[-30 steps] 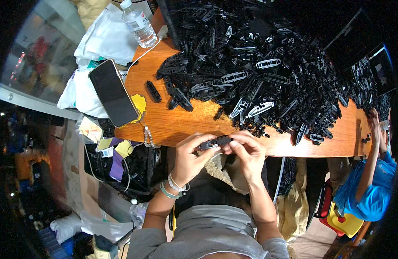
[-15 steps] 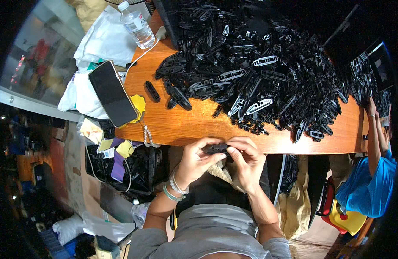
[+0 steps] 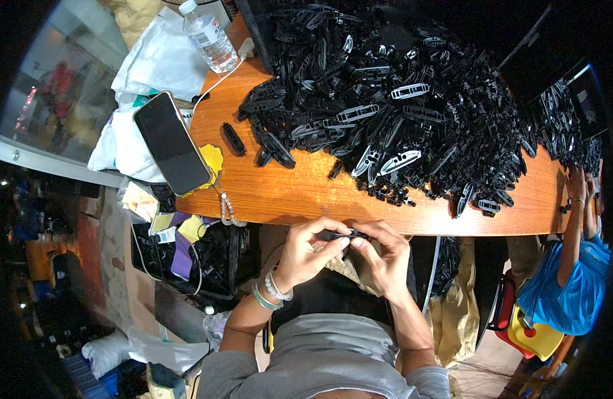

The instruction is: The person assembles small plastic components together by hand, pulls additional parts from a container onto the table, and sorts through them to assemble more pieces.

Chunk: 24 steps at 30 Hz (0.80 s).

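Both hands, left hand [image 3: 311,249] and right hand [image 3: 384,256], are pinching one black plastic clip [image 3: 341,235]; a clear water bottle [image 3: 207,36] with a pale label is lying at eleven o'clock.

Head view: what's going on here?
A person seated at the orange wooden table holds one small black plastic clip between both hands, left hand and right hand, just off the table's near edge. A big heap of similar black plastic parts covers the tabletop. A black smartphone and a clear water bottle lie to the left.
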Each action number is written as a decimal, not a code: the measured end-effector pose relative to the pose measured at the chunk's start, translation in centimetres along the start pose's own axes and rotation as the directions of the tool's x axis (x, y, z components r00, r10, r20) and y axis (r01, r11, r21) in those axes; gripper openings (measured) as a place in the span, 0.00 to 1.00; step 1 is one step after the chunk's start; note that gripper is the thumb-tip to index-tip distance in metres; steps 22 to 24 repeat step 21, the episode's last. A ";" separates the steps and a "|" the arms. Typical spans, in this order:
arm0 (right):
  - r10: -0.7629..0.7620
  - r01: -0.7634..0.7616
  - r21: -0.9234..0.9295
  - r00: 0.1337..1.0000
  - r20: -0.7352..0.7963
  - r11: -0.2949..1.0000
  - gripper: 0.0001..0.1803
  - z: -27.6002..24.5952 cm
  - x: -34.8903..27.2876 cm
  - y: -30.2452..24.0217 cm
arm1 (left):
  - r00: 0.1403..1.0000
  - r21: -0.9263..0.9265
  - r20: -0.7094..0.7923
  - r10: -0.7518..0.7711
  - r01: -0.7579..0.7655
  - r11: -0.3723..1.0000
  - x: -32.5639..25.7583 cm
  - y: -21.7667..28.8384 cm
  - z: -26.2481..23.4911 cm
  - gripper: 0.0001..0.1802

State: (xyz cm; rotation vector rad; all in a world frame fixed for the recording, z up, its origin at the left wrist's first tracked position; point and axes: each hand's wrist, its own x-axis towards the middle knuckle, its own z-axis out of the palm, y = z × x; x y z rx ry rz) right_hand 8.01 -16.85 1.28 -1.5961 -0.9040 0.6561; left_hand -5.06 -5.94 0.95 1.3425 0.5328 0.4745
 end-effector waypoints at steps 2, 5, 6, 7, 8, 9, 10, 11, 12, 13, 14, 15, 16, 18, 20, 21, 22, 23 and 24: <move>0.009 -0.009 0.035 1.000 -0.006 0.999 0.12 -0.2 -0.3 0.5 | 1.000 -0.040 0.030 0.003 -0.002 0.999 0.0 -0.4 0.1 0.08; -0.064 0.068 -0.038 0.995 0.080 0.997 0.11 -1.5 -0.2 0.5 | 0.980 0.032 0.179 0.091 -0.099 0.995 0.3 -0.5 -0.6 0.11; 0.031 -0.033 0.010 0.991 0.127 0.999 0.10 -2.1 -0.3 0.6 | 0.967 0.094 0.245 0.073 -0.099 0.991 0.8 0.1 -1.0 0.13; 0.030 -0.031 0.010 0.991 0.130 0.999 0.10 -2.4 -0.4 0.7 | 0.953 0.355 0.270 0.140 -0.234 0.905 1.2 -0.6 -2.0 0.11; 0.067 -0.060 -0.046 0.980 0.189 0.997 0.09 -2.7 -0.3 0.9 | 0.934 0.505 0.196 0.300 -0.358 0.785 1.7 -0.9 -2.9 0.11; 0.115 -0.092 -0.108 0.966 0.233 0.990 0.09 -2.8 -0.2 0.9 | 0.876 0.639 0.156 0.457 -0.442 0.629 2.6 -1.0 -3.8 0.11; 0.050 -0.039 -0.054 0.978 0.205 0.998 0.09 -2.4 0.1 0.8 | 0.851 0.756 0.049 0.523 -0.374 0.538 3.3 -0.4 -4.5 0.11; 0.048 -0.038 -0.054 0.978 0.204 0.998 0.09 -1.8 0.6 0.6 | 0.803 0.850 -0.046 0.594 -0.280 0.445 4.0 0.3 -5.2 0.11; -0.089 0.122 -0.226 0.985 0.151 0.966 0.11 -1.1 1.4 0.4 | 0.806 0.927 -0.032 0.591 -0.197 0.319 4.8 1.0 -5.9 0.12; -0.239 0.269 -0.394 0.963 0.126 0.879 0.12 -0.2 2.4 0.2 | 0.806 0.978 -0.021 0.591 -0.106 0.179 5.5 1.7 -6.7 0.14; -0.360 0.365 -0.546 0.925 0.120 0.754 0.15 0.9 3.6 0.3 | 0.824 0.994 0.005 0.567 -0.065 0.086 6.3 1.4 -7.5 0.15; -0.474 0.428 -0.681 0.870 0.133 0.595 0.17 1.9 5.0 0.7 | 0.820 0.994 0.007 0.572 -0.066 0.083 6.9 1.2 -8.1 0.15; -0.529 0.417 -0.822 0.831 0.172 0.388 0.19 2.7 6.2 0.9 | 0.835 0.994 0.059 0.548 -0.102 0.048 7.3 1.2 -8.4 0.16; -0.478 0.346 -0.877 0.863 0.160 0.332 0.19 3.7 7.6 0.8 | 0.841 0.989 0.134 0.524 -0.148 -0.016 7.6 1.2 -8.8 0.18; -0.459 0.351 -0.887 0.868 0.188 0.300 0.20 4.0 8.4 0.9 | 0.811 0.982 0.176 0.558 -0.184 -0.042 7.5 1.1 -9.1 0.18; -0.464 0.373 -0.879 0.861 0.209 0.297 0.20 4.0 8.6 1.1 | 0.780 0.974 0.213 0.589 -0.216 -0.066 7.4 1.0 -9.3 0.17; -0.464 0.373 -0.879 0.861 0.209 0.297 0.20 4.0 8.6 1.1 | 0.780 0.974 0.213 0.589 -0.216 -0.066 7.4 1.0 -9.3 0.17; -0.464 0.373 -0.879 0.861 0.209 0.297 0.20 4.0 8.6 1.1 | 0.780 0.974 0.213 0.589 -0.216 -0.066 7.4 1.0 -9.3 0.17; -0.464 0.373 -0.879 0.861 0.209 0.297 0.20 4.0 8.6 1.1 | 0.780 0.974 0.213 0.589 -0.216 -0.066 7.4 1.0 -9.3 0.17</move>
